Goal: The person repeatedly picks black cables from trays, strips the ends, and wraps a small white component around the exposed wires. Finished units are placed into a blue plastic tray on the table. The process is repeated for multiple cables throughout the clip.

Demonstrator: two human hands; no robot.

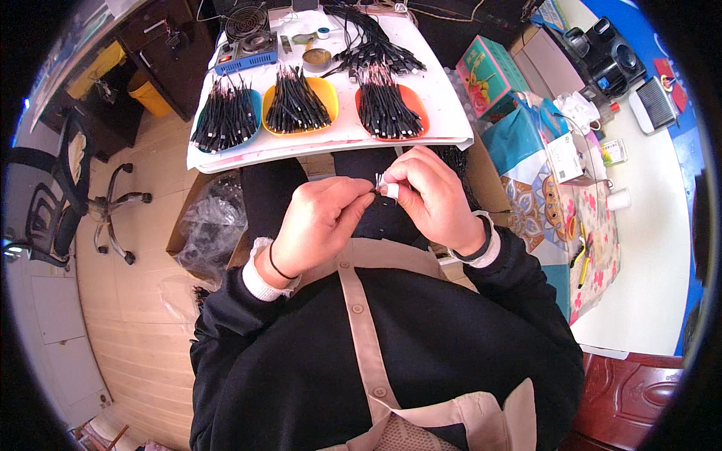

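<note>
Over my lap, in front of the table's near edge, my left hand (pixel 323 216) and my right hand (pixel 430 186) meet at their fingertips. Both pinch a small bundle of thin wire ends (pixel 379 180), pale at the tips; the rest of it is hidden by fingers and dark clothing. White tape is wrapped round a finger of my right hand. Beyond the hands, short black cables lie heaped in a blue tray (pixel 258 113), a yellow tray (pixel 328 92) and an orange-red tray (pixel 423 113). Pinkish wires show at the cables' far ends.
On the white table (pixel 301 154) stand a blue-fronted device (pixel 247 62), a small round dish (pixel 317 59) and more black cables (pixel 376 49). A box with clear plastic bags (pixel 214 218) sits left of my legs. To the right are a green box (pixel 487 79) and a yellow cutter (pixel 584 263).
</note>
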